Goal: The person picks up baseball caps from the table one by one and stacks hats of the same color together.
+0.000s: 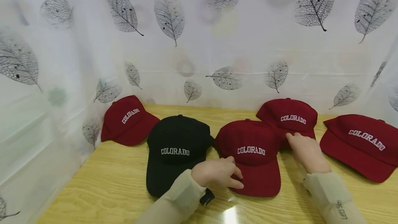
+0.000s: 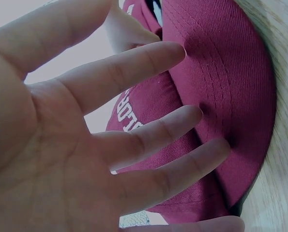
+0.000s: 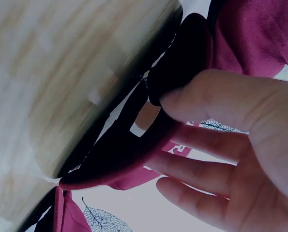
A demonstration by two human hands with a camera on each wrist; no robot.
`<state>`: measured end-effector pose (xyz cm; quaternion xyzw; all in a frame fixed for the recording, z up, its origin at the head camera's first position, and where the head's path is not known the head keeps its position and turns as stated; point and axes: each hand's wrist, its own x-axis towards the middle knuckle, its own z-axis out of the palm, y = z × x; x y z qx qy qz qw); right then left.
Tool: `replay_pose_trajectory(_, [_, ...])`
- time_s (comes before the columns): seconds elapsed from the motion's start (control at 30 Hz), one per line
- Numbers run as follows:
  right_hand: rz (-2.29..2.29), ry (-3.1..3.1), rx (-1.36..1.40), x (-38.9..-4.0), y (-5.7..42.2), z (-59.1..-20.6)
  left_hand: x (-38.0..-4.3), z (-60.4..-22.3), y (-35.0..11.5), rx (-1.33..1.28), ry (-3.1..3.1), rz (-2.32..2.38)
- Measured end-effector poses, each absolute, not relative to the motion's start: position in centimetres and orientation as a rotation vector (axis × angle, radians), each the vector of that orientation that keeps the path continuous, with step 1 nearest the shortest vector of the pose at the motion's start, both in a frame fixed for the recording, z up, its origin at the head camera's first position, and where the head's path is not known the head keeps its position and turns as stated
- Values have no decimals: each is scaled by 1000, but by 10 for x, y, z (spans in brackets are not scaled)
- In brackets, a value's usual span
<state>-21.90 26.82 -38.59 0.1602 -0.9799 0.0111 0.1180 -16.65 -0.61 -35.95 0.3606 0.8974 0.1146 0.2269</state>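
My left hand (image 1: pixel 219 174) is over the brim of the front red cap (image 1: pixel 248 158), which bears white COLORADO lettering. Spread, fairly straight fingers of the left hand (image 2: pixel 61 145) reach to that red brim (image 2: pixel 245 96) in the left wrist view. Behind and to the right is another red COLORADO cap (image 1: pixel 289 110), and my right hand (image 1: pixel 308 151) pinches the front of its brim. The right wrist view shows the right thumb (image 3: pixel 202 96) under the dark underside of the brim (image 3: pixel 182 58) and the other fingers on its upper side.
A black COLORADO cap (image 1: pixel 178 137) stands left of the front red cap, its side close against it. One red cap (image 1: pixel 127 120) leans at the far left; another red cap (image 1: pixel 363 141) lies at the right. A leaf-patterned curtain (image 1: pixel 199 54) borders the wooden table (image 1: pixel 109 182).
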Motion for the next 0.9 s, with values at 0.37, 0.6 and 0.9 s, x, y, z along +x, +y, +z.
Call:
replay_pose_trajectory(0.37, [-24, -2826, 399, -216, 278, -372, -165, -358, -9, 1001, 2473, 346])
replay_pose_trajectory(0.6, [22, -2779, 280, -210, 291, -354, -166, -359, -7, 1022, 2475, 330])
replay_pose_trajectory(0.9, [77, -2541, 252, -202, 287, -339, -165, -364, -6, 1044, 2487, 291])
